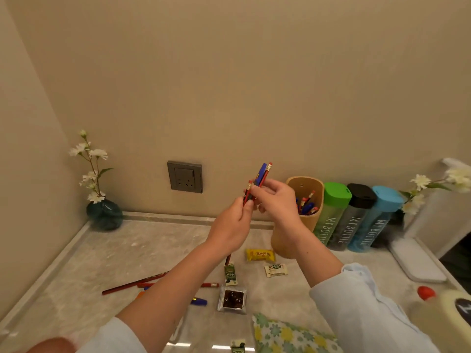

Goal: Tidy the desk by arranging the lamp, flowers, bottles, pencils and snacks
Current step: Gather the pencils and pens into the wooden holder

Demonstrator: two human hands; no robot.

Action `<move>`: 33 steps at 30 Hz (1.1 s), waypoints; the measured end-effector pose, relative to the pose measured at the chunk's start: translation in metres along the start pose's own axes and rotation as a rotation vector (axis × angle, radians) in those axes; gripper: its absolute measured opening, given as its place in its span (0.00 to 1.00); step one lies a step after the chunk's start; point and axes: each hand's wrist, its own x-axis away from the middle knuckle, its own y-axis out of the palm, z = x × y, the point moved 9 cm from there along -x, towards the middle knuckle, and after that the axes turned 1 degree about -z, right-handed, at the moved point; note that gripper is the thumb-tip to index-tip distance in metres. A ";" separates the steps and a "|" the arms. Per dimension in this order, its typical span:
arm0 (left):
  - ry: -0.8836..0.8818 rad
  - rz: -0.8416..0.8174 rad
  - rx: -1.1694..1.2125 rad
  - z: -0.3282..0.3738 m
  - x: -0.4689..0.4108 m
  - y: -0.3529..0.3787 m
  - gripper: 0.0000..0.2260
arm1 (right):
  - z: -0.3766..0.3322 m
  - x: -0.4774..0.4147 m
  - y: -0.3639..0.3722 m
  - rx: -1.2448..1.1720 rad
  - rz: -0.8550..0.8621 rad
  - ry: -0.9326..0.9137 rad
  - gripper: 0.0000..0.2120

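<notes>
Both hands raised over pale marble desk (127, 250), left hand (230, 225) pinching lower end of small bundle of red pencils and blue pen (262, 174), right hand (274, 200) curled on same bundle, apparently (grip partly hidden), tan wooden pencil holder (309, 222) just beside right hand, loose red pencils (132, 284) and wrapped snacks (260, 255) on desk below.

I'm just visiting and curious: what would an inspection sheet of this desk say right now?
Surface: pale marbled desk.
Job's things: held pencils raised above the desk; loose pencils lying flat; pencil holder with pencils inside; green bottle, black bottle and blue bottle in a row by the wall; yellow snack, brown snack and others scattered; vase of flowers in the left corner; white lamp at right.
Clutter: floral cloth, cream bottle.
Hands: left hand and right hand both grip the held pencils.
Cables: nothing seen.
Surroundings: beige walls, wall socket with nothing plugged in.
</notes>
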 end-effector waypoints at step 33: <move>0.202 0.073 0.050 0.111 -0.080 0.031 0.08 | -0.070 -0.029 -0.125 0.373 0.239 -0.378 0.08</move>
